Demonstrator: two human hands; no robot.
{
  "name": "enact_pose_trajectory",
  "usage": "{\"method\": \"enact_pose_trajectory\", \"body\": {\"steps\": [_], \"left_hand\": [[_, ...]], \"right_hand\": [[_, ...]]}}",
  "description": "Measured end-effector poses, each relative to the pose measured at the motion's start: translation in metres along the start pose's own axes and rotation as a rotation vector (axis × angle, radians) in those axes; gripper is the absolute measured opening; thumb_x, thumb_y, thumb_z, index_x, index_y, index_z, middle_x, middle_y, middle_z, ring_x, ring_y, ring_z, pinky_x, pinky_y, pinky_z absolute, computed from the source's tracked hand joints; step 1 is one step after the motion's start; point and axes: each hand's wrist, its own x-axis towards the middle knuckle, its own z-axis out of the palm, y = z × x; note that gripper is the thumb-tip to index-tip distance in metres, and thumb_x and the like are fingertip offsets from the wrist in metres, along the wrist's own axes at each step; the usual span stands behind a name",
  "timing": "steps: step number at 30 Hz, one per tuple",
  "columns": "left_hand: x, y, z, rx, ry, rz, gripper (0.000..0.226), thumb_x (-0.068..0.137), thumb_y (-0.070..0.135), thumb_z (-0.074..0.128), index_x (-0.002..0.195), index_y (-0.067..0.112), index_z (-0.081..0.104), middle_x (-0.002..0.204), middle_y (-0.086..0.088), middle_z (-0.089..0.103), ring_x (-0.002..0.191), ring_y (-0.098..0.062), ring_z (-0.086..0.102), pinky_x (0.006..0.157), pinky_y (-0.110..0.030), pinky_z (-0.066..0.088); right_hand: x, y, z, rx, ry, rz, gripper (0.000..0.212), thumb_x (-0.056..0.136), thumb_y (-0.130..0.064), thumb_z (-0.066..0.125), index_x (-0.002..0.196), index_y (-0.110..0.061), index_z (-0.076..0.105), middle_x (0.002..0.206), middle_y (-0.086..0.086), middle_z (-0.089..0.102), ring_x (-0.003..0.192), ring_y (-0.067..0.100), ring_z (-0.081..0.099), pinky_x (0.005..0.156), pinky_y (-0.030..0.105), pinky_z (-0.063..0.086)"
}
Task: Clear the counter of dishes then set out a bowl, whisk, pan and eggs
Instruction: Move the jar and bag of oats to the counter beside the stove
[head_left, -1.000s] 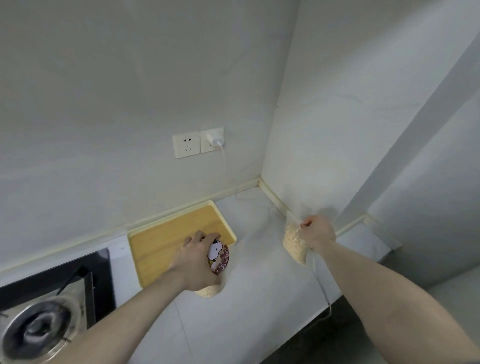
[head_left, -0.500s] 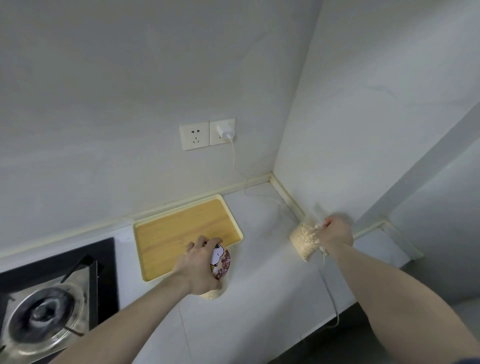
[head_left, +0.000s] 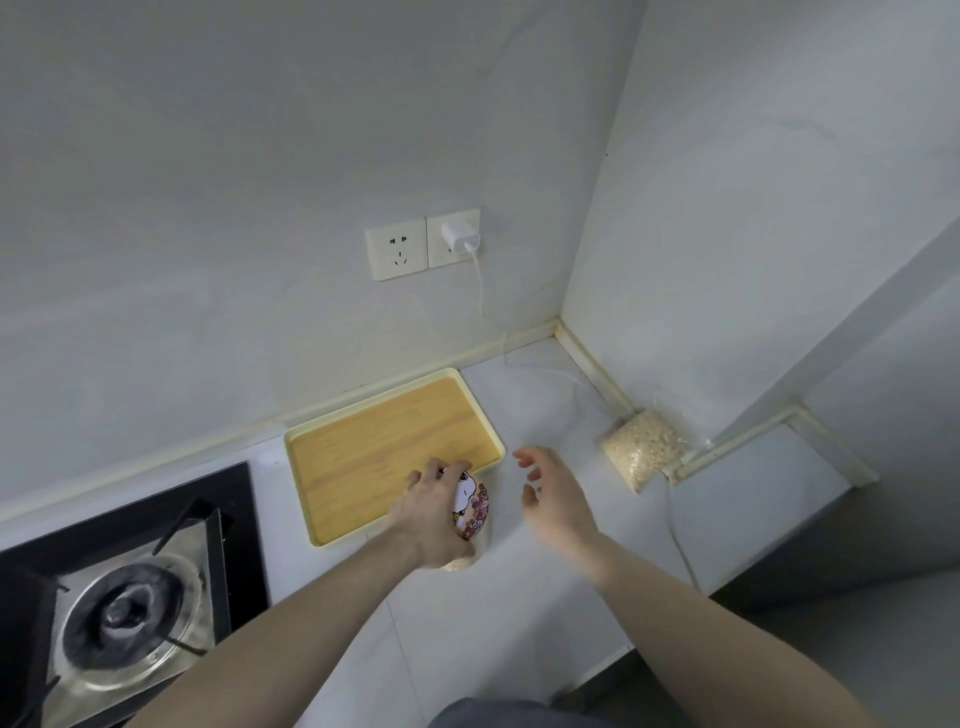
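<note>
Gripping a cartoon-printed jar (head_left: 470, 506) from above, the left hand (head_left: 434, 512) holds it at the wooden tray's (head_left: 374, 447) front right corner on the counter (head_left: 545, 613). The right hand (head_left: 553, 499) hovers beside it, fingers spread and empty. A clear bag of oats (head_left: 644, 449) leans against the counter's right wall edge.

- Rectangular tray with wood-grain base (head_left: 384, 452): honey-yellow grain, pale cream rim.
- Round printed container (head_left: 470, 506): white cartoon figure over a dark red floral pattern, possibly a jar.
- Clear bag of grain flakes (head_left: 644, 449): beige contents.
- Gas hob (head_left: 124, 618): black glass, steel-grey burner plate.
- Wall sockets (head_left: 397, 249): white.
</note>
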Motion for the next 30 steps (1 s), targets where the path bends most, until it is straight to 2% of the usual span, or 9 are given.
{"method": "enact_pose_trajectory", "body": {"steps": [3, 10, 14, 18, 20, 22, 25, 27, 30], "left_hand": [[0.002, 0.001, 0.004, -0.011, -0.014, 0.011, 0.109, 0.057, 0.043, 0.084, 0.150, 0.039, 0.027, 0.143, 0.009, 0.034, 0.125, -0.024, 0.042, 0.087, -0.039, 0.055], [0.009, 0.006, 0.009, -0.017, -0.022, 0.034, 0.113, 0.056, 0.037, 0.084, 0.152, 0.036, 0.023, 0.144, 0.007, 0.032, 0.127, -0.025, 0.040, 0.085, -0.034, 0.052], [0.011, 0.004, 0.008, -0.047, -0.062, 0.043, 0.125, 0.052, 0.035, 0.088, 0.153, 0.034, 0.013, 0.144, 0.004, 0.026, 0.132, -0.026, 0.037, 0.092, -0.041, 0.053], [0.002, -0.021, -0.005, -0.090, -0.039, 0.040, 0.138, 0.051, 0.041, 0.094, 0.157, 0.035, 0.005, 0.151, 0.005, 0.017, 0.139, -0.028, 0.034, 0.104, -0.049, 0.048], [-0.006, -0.043, -0.010, -0.096, -0.013, 0.023, 0.136, 0.055, 0.041, 0.094, 0.158, 0.033, 0.006, 0.153, 0.004, 0.014, 0.140, -0.029, 0.034, 0.107, -0.046, 0.046], [-0.014, -0.064, -0.013, -0.077, -0.005, -0.022, 0.126, 0.062, 0.039, 0.091, 0.158, 0.031, 0.010, 0.154, 0.005, 0.013, 0.139, -0.030, 0.034, 0.105, -0.043, 0.047], [-0.024, -0.085, -0.012, -0.037, -0.018, -0.108, 0.108, 0.069, 0.038, 0.084, 0.156, 0.030, 0.019, 0.153, 0.004, 0.014, 0.138, -0.027, 0.035, 0.100, -0.040, 0.050], [-0.030, -0.091, -0.010, -0.017, -0.035, -0.143, 0.097, 0.073, 0.038, 0.078, 0.154, 0.030, 0.025, 0.153, 0.005, 0.013, 0.137, -0.026, 0.035, 0.096, -0.040, 0.052], [-0.035, -0.092, -0.005, 0.011, -0.065, -0.152, 0.088, 0.076, 0.037, 0.073, 0.152, 0.030, 0.030, 0.153, 0.005, 0.014, 0.137, -0.026, 0.036, 0.096, -0.040, 0.053]], "right_hand": [[-0.010, 0.002, 0.008, -0.039, -0.105, 0.028, 0.051, 0.087, 0.002, 0.056, 0.129, -0.028, 0.056, 0.116, -0.019, 0.052, 0.089, -0.008, 0.051, 0.082, 0.018, 0.045], [-0.019, -0.002, 0.008, -0.042, -0.127, 0.089, 0.052, 0.087, 0.002, 0.055, 0.128, -0.029, 0.055, 0.118, -0.019, 0.052, 0.089, 0.002, 0.054, 0.079, 0.018, 0.043], [-0.020, -0.009, 0.009, -0.026, -0.113, 0.078, 0.051, 0.086, 0.004, 0.052, 0.128, -0.026, 0.056, 0.118, -0.018, 0.051, 0.091, 0.005, 0.056, 0.083, 0.025, 0.048], [-0.021, -0.033, 0.010, -0.041, -0.061, -0.028, 0.054, 0.086, 0.005, 0.049, 0.132, -0.021, 0.057, 0.129, -0.008, 0.055, 0.114, 0.016, 0.055, 0.098, 0.032, 0.048], [-0.020, -0.052, 0.015, -0.052, -0.071, -0.102, 0.053, 0.089, -0.006, 0.052, 0.139, -0.023, 0.054, 0.137, -0.006, 0.052, 0.125, 0.019, 0.048, 0.106, 0.032, 0.044], [-0.020, -0.068, 0.022, -0.052, -0.138, -0.126, 0.057, 0.091, -0.029, 0.059, 0.147, -0.029, 0.048, 0.149, -0.009, 0.044, 0.135, 0.017, 0.039, 0.112, 0.034, 0.039], [-0.020, -0.077, 0.036, -0.147, -0.278, -0.101, 0.084, 0.079, -0.063, 0.066, 0.153, -0.038, 0.036, 0.158, -0.015, 0.029, 0.143, 0.013, 0.030, 0.113, 0.036, 0.039], [-0.018, -0.076, 0.040, -0.228, -0.283, -0.110, 0.088, 0.074, -0.066, 0.067, 0.151, -0.038, 0.035, 0.151, -0.016, 0.032, 0.136, 0.019, 0.040, 0.106, 0.039, 0.045], [-0.014, -0.077, 0.036, -0.301, -0.272, -0.092, 0.079, 0.069, -0.057, 0.068, 0.140, -0.038, 0.039, 0.133, -0.015, 0.039, 0.121, 0.023, 0.048, 0.098, 0.038, 0.048]]}}
